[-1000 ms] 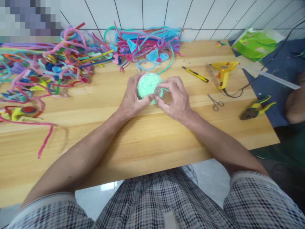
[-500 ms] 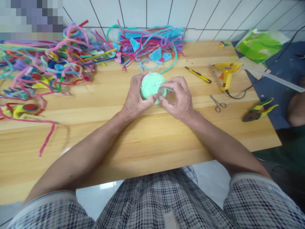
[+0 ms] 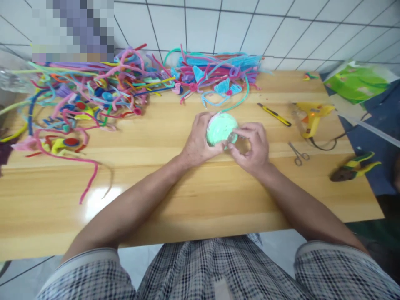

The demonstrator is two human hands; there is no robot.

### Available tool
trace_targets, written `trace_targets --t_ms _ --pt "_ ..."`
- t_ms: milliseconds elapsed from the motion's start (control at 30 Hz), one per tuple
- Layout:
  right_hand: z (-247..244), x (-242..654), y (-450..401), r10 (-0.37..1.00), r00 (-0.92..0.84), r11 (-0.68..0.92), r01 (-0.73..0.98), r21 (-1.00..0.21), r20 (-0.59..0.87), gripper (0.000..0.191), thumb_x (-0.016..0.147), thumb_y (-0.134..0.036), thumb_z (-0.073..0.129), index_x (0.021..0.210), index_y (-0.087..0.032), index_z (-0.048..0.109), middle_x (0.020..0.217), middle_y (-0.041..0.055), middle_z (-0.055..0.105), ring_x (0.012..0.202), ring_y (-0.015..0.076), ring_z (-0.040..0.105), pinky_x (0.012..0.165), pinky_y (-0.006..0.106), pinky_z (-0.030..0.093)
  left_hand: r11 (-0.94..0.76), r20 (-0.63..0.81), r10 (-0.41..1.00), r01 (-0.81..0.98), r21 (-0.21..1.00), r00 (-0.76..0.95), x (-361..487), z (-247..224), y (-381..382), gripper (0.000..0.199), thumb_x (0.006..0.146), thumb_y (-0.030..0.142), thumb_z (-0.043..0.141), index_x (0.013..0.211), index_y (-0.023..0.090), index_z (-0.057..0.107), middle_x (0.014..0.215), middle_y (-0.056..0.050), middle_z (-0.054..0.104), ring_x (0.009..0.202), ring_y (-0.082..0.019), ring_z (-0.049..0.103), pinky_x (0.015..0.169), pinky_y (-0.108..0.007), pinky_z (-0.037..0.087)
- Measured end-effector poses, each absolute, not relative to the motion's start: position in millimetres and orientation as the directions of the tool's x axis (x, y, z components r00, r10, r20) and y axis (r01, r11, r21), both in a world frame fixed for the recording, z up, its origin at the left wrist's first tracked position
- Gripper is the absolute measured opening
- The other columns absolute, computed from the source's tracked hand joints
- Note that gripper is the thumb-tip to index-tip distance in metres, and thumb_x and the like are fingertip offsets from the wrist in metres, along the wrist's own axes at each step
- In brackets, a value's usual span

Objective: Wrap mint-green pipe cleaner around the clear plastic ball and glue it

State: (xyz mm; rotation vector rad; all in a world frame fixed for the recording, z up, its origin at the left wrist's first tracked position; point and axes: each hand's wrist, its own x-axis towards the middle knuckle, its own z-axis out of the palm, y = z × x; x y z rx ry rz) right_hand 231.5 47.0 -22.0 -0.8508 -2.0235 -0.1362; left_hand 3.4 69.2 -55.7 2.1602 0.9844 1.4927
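Observation:
A mint-green ball [image 3: 221,130], wound from what looks like fuzzy pipe cleaner, is cupped in my left hand [image 3: 198,141]. The left fingers wrap its far left side and the thumb lies along the near side. At the ball's lower right, my right hand [image 3: 253,146] pinches a small round greyish disc [image 3: 232,138] between thumb and forefinger. The disc appears to touch the ball and the left thumb tip; its exact kind is too blurred to tell. Both hands are above the wooden table [image 3: 200,196].
Tangled pipe cleaners [image 3: 103,96] cover the back left, beside a blue and pink bundle [image 3: 225,66]. To the right lie a yellow cutter knife [image 3: 275,114], a yellow glue gun [image 3: 313,116], small scissors [image 3: 299,154] and pliers [image 3: 353,167]. A green bag [image 3: 356,83] is beyond the table's right edge.
The head view has turned, so the table and everything on it appear further right and lower. Both hands keep nearly the same grip on the ball and disc.

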Motion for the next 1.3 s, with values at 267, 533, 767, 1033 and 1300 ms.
trace_targets --t_ms 267,533,767,1033,1300 --pt "-21.7 234.1 49.0 0.476 -0.365 0.777 0.6 -0.188 0.801 0.044 0.099 -0.032 0.079 0.141 -0.029 0.065 0.114 0.0091 0.072 0.102 0.0284 0.074 0.084 0.046 0.066 -0.651 0.617 0.756 0.359 0.669 0.219 7.3 -46.6 60.9 0.084 0.09 0.051 0.086 0.158 0.022 0.043 0.153 -0.02 0.06 0.145 -0.037 0.059 0.125 -0.056 0.051" --pt "-25.4 232.4 49.6 0.496 -0.349 0.762 0.614 -0.206 0.795 0.043 0.096 -0.032 0.08 0.138 -0.031 0.068 0.116 0.0102 0.073 0.101 0.0306 0.075 0.082 0.05 0.067 -0.624 0.582 0.779 0.369 0.689 0.232 3.8 -47.2 63.3 0.088 0.086 0.05 0.089 0.156 0.024 0.044 0.152 -0.02 0.062 0.145 -0.039 0.06 0.126 -0.059 0.052" --pt "-22.2 225.3 52.8 0.466 -0.346 0.802 0.555 -0.222 0.814 0.039 0.098 -0.031 0.077 0.137 -0.028 0.07 0.119 0.0119 0.073 0.107 0.0303 0.074 0.088 0.05 0.068 -0.616 0.56 0.788 0.352 0.705 0.256 -6.7 -50.5 65.3 0.087 0.095 0.067 0.079 0.158 0.021 0.042 0.159 -0.023 0.059 0.152 -0.039 0.059 0.132 -0.058 0.05" --pt "-23.9 220.6 52.6 0.481 -0.35 0.83 0.476 -0.289 0.804 0.042 0.098 -0.028 0.077 0.139 -0.028 0.068 0.123 0.0123 0.074 0.112 0.0303 0.075 0.092 0.049 0.069 -0.582 0.521 0.813 0.364 0.728 0.258 -16.0 -46.9 58.5 0.091 0.097 0.077 0.074 0.16 0.021 0.041 0.16 -0.022 0.059 0.153 -0.038 0.062 0.132 -0.056 0.052" --pt "-20.4 221.0 49.9 0.486 -0.352 0.834 0.461 -0.304 0.8 0.042 0.099 -0.028 0.076 0.14 -0.028 0.067 0.121 0.0119 0.074 0.11 0.0293 0.076 0.091 0.047 0.069 -0.582 0.53 0.813 0.37 0.724 0.243 -16.7 -48.6 55.0 0.092 0.096 0.077 0.075 0.161 0.022 0.041 0.159 -0.02 0.058 0.152 -0.038 0.062 0.132 -0.054 0.052"
